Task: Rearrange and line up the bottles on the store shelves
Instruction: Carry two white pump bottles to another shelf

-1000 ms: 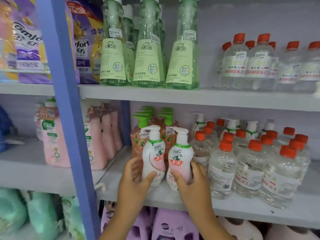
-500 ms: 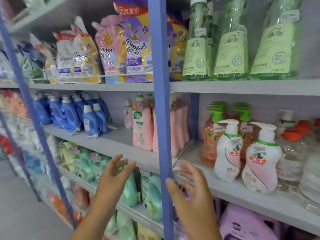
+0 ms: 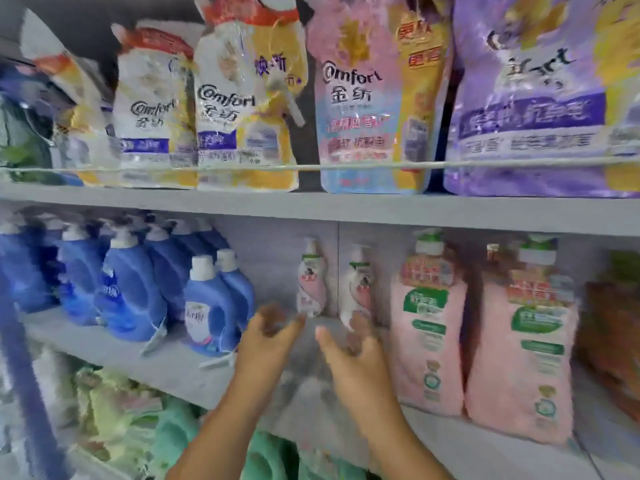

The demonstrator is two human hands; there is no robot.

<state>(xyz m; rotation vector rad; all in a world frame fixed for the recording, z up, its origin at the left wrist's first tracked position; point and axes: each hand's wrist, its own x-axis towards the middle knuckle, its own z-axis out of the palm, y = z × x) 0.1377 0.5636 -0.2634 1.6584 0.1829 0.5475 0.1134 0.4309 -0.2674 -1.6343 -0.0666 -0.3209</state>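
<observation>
While both hands reach into the grey middle shelf (image 3: 194,368), step reads as starting a new section: left hand (image 3: 268,336) and right hand (image 3: 349,348) empty, fingers loosely spread, nearing two small pink-white pump bottles (image 3: 311,285) at the back. Next: grip, draw forward. View has swung left since earlier; previous pump bottles released.

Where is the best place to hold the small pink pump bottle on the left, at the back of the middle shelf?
Probably its narrow waist, below the pump. The small pink pump bottle stands upright against the back wall, so come from the front with the left hand; the blur hides finer details.
</observation>
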